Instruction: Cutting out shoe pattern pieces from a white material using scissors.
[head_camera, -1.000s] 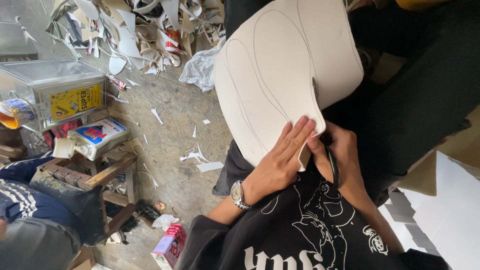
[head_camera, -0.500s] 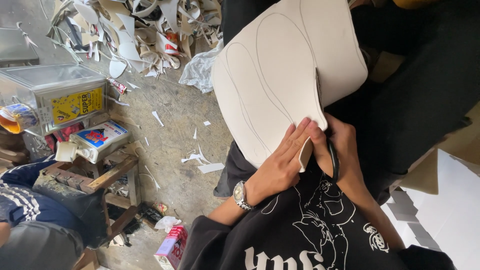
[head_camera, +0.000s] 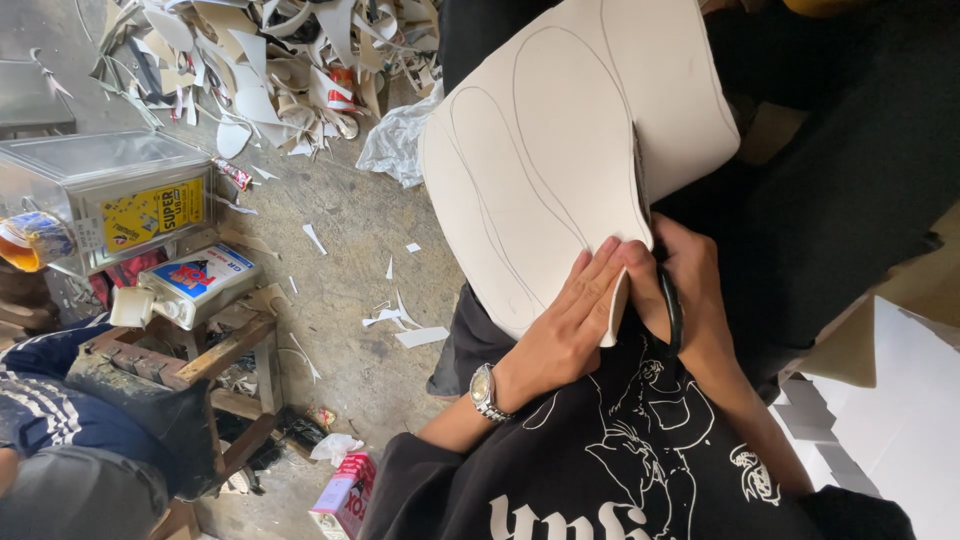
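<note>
A large cream sheet (head_camera: 560, 140) with pencilled sole-shaped outlines rests over my lap. My left hand (head_camera: 565, 330), with a metal wristwatch (head_camera: 484, 392) on the wrist, lies flat on the sheet's near edge and pinches it. My right hand (head_camera: 685, 290) grips black-handled scissors (head_camera: 668, 300), whose blades run up into a cut in the sheet along a drawn line. The blades are mostly hidden by the sheet.
The concrete floor (head_camera: 350, 290) holds a pile of off-cut scraps (head_camera: 270, 60) at the top. A metal tin (head_camera: 110, 195) and a white plastic can (head_camera: 195, 285) stand at the left by a wooden stool (head_camera: 225, 360). Another person's leg (head_camera: 60, 430) is at the lower left. White sheets (head_camera: 900, 420) lie at the right.
The sheet has shifted slightly and the cut now runs further up into it. Both hands stay at its near edge.
</note>
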